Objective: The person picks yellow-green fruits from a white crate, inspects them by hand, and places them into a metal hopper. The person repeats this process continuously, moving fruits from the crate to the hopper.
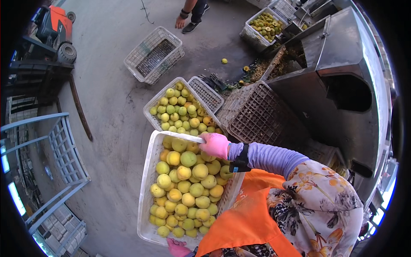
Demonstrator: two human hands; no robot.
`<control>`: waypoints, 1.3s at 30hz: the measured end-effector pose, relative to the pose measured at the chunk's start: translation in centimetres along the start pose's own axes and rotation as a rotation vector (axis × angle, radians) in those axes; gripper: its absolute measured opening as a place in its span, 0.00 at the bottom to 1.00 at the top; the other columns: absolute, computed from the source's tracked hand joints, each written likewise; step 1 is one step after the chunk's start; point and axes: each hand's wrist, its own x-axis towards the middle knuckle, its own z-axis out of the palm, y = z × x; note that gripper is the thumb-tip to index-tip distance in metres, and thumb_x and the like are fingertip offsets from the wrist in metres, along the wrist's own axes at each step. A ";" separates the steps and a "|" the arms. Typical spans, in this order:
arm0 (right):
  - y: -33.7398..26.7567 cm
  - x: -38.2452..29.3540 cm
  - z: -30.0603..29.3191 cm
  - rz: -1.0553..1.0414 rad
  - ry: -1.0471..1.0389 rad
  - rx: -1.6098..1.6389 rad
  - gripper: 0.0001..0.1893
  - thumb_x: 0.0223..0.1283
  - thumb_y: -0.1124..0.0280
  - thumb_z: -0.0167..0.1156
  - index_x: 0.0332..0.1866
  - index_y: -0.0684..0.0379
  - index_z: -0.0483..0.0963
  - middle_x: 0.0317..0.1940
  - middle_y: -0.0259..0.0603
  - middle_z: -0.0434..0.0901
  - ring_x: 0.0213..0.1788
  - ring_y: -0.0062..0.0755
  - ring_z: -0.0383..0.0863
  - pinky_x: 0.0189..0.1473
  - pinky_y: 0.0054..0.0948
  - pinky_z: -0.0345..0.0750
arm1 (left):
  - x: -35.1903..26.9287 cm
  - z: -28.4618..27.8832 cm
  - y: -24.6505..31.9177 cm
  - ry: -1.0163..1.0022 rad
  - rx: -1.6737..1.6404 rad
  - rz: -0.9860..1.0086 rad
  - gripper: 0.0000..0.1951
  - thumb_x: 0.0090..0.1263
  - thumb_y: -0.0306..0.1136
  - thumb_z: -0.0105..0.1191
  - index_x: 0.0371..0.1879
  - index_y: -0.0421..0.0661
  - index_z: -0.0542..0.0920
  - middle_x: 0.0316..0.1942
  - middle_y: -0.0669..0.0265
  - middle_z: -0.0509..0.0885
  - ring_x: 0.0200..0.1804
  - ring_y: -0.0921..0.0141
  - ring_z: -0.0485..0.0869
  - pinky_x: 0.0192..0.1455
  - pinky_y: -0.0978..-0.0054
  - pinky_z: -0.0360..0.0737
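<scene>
A white plastic crate (146,189) full of yellow-green peaches (188,199) is right in front of me, tilted against my orange apron. One hand in a pink glove (214,145), its arm in a striped sleeve, grips the crate's far rim. The other pink-gloved hand (178,247) is at the crate's near rim, low in the picture; its fingers are partly hidden there, so its hold is unclear. Just beyond, a second crate (148,110) of similar fruit stands on the floor, close to the far rim of the first.
An empty crate (178,53) stands farther off, near a person's hand and shoe (191,27). At right are an upended dirty crate (253,112), a metal machine (343,57) and a crate of cut fruit (247,30). Blue metal frames (69,151) and an orange forklift (61,24) are at left.
</scene>
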 end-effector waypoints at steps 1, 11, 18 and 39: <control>0.8 -1.6 -0.9 0.011 0.051 0.054 0.22 0.64 0.57 0.59 0.59 0.56 0.82 0.47 0.52 0.88 0.55 0.52 0.86 0.61 0.45 0.80 | -0.3 0.3 0.7 -0.020 0.005 0.028 0.16 0.79 0.46 0.61 0.41 0.44 0.76 0.20 0.77 0.65 0.19 0.77 0.64 0.22 0.74 0.65; 13.1 -24.8 -4.4 0.243 0.788 0.906 0.15 0.65 0.66 0.63 0.53 0.62 0.82 0.31 0.29 0.79 0.33 0.19 0.76 0.38 0.24 0.76 | -6.6 16.6 19.9 -0.685 0.196 0.695 0.16 0.77 0.43 0.63 0.42 0.40 0.80 0.20 0.76 0.66 0.19 0.78 0.65 0.22 0.75 0.64; 26.0 -31.9 -1.9 0.272 1.330 1.248 0.16 0.66 0.70 0.62 0.55 0.65 0.82 0.35 0.32 0.84 0.33 0.21 0.76 0.38 0.25 0.75 | -22.6 39.1 20.8 -1.315 0.494 0.825 0.14 0.73 0.40 0.68 0.41 0.43 0.81 0.22 0.74 0.72 0.17 0.78 0.68 0.19 0.76 0.69; 29.1 -30.0 6.5 0.839 1.546 -0.078 0.35 0.69 0.63 0.61 0.79 0.61 0.62 0.80 0.49 0.63 0.66 0.59 0.76 0.65 0.48 0.75 | -31.2 56.4 11.8 -1.512 0.713 0.990 0.16 0.83 0.43 0.54 0.55 0.42 0.82 0.35 0.66 0.88 0.27 0.77 0.82 0.32 0.74 0.85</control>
